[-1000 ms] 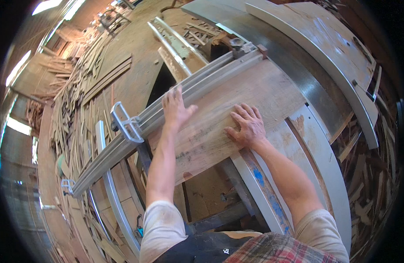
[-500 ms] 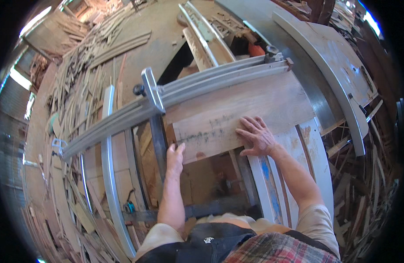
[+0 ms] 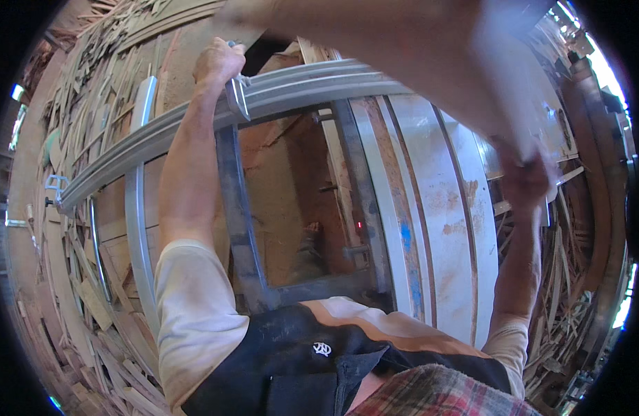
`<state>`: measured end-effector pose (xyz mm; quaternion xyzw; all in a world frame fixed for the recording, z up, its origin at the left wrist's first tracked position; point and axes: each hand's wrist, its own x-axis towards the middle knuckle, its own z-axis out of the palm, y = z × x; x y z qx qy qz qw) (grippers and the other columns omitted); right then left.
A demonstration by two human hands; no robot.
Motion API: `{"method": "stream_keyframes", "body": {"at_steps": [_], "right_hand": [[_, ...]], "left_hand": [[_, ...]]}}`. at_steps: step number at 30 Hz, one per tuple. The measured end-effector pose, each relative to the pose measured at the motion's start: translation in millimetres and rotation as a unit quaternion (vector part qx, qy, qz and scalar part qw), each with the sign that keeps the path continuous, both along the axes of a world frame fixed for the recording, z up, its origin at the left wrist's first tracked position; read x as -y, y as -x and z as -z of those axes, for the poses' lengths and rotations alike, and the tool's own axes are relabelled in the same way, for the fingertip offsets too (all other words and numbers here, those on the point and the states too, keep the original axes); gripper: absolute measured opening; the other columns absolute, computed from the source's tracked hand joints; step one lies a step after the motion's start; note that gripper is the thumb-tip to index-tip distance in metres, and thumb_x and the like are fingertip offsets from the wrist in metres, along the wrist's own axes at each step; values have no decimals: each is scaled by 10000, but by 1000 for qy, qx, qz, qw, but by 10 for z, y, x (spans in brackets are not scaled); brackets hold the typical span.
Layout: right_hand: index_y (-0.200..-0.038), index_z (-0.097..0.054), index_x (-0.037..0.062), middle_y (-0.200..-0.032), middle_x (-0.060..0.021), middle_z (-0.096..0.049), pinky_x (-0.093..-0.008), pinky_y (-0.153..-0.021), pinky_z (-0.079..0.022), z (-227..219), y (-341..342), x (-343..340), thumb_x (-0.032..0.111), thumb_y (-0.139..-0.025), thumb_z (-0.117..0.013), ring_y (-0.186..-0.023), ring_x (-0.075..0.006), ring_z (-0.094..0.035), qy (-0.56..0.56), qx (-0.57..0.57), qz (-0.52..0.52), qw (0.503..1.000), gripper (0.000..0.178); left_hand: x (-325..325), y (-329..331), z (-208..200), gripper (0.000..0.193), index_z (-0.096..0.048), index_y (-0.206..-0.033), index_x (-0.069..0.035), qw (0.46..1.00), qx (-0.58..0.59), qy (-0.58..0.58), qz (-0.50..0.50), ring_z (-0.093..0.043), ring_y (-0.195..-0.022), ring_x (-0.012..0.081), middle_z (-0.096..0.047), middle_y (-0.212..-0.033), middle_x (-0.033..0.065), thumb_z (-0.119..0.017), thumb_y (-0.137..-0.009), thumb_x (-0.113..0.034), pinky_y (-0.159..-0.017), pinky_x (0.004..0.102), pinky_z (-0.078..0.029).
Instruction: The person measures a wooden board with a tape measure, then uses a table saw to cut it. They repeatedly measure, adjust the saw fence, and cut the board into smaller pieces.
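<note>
Left hand clamped on a grey metal handle; right hand grips a blurred wide wooden board, likely stiff and heavy, best held by its edges.

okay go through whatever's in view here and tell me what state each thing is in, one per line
left hand: closed around the metal handle on the rail.
right hand: raised, gripping the wooden board.
wooden board: lifted off the table, blurred, close to the camera.
metal rail: lying across the frame.
saw table: bare, worn and rust-stained.
wood offcuts: piled loosely beside the machine.
</note>
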<state>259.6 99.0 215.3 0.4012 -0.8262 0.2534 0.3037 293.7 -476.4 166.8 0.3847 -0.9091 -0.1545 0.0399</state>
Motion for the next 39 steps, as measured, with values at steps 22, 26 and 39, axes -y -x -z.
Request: {"method": "stream_keyframes", "body": {"at_steps": [22, 26, 39], "right_hand": [[-1491, -553, -10, -1524, -151, -593, -522, -1160, -469, 2840, 649, 490, 456, -1036, -709, -1388, -314, -562, 679, 524, 102, 504, 670], [-1415, -606, 15, -1416, -145, -653, -486, -1103, -505, 3387, 666, 572, 386, -1025, -749, -1304, -288, -615, 651, 568, 119, 489, 557], [-1108, -772, 73, -1247, -123, -743, -491, -1030, -529, 2946, 392, 890, 408, -884, -839, -1200, -342, -675, 11, 171, 116, 978, 408]], "left_hand": [[-1935, -1158, 2675, 502, -637, -1403, -46, 740, -373, -555, -70, -630, -1178, 150, -700, -1321, 43, -706, -1057, -404, -1071, 332, -471], [-1432, -1040, 2837, 422, -673, -1312, 2, 767, -342, -541, -50, -657, -1135, 145, -729, -1250, 60, -742, -1042, -315, -1017, 311, -513], [-1315, -451, 1943, 556, -570, -1397, -13, 937, -294, 52, 181, -641, -1231, 397, -662, -1307, 243, -777, -975, -309, -1062, 499, -507]]}}
